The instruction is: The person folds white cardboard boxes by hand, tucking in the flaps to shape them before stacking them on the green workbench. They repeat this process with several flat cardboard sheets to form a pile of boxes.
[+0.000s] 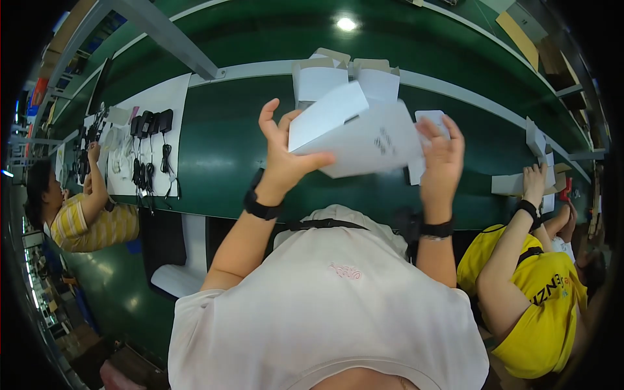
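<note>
A white cardboard box (370,144) with dark print on its side is held up above the green table, tilted. One of its white flaps (328,117) stands out toward the upper left. My left hand (289,153) grips the box's left end, thumb on the near face and index finger raised. At the other end is my right hand (442,146), its fingers apart and slightly bent. I cannot tell if its fingertips touch the box edge. Behind that hand shows a white piece (430,117), partly hidden.
White open boxes (378,83) stand behind the held one, against a metal rail (448,92). Left, black power adapters (153,121) with cables lie on a white sheet (179,117). A person in yellow stripes (97,224) works at left, one in yellow (533,292) at right.
</note>
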`<state>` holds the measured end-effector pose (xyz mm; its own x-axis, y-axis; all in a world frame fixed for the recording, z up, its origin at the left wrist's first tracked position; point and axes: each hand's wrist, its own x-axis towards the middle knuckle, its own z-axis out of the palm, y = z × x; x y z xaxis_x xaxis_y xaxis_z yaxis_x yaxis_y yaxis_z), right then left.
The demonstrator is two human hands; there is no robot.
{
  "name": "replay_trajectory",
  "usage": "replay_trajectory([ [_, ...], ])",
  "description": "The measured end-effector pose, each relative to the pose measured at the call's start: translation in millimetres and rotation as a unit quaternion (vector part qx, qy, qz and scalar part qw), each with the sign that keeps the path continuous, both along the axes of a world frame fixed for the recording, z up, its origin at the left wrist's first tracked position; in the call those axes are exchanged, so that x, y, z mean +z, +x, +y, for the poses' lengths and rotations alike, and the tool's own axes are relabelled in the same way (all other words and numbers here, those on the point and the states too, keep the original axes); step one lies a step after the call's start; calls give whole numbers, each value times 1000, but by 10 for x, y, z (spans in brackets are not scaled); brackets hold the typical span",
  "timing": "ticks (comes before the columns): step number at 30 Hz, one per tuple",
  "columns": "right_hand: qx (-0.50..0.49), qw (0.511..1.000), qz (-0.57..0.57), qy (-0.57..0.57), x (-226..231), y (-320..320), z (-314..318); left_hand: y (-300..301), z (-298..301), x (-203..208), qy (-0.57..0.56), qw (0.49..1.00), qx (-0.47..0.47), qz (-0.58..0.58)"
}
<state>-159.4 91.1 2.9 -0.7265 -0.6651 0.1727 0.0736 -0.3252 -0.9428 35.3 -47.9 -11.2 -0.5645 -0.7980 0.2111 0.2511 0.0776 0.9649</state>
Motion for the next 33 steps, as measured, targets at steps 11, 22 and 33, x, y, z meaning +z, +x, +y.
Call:
replay_trajectory([
  [11, 487, 870, -71, 15, 170, 43, -95, 63, -137, 186, 63, 986, -134, 73],
  [22, 353, 835, 420, 28, 948, 640, -12, 52, 21, 144, 378, 873, -182, 249],
  [33, 321, 841, 435, -1, 556, 516, -176, -30, 8, -83, 180, 950, -204, 150],
])
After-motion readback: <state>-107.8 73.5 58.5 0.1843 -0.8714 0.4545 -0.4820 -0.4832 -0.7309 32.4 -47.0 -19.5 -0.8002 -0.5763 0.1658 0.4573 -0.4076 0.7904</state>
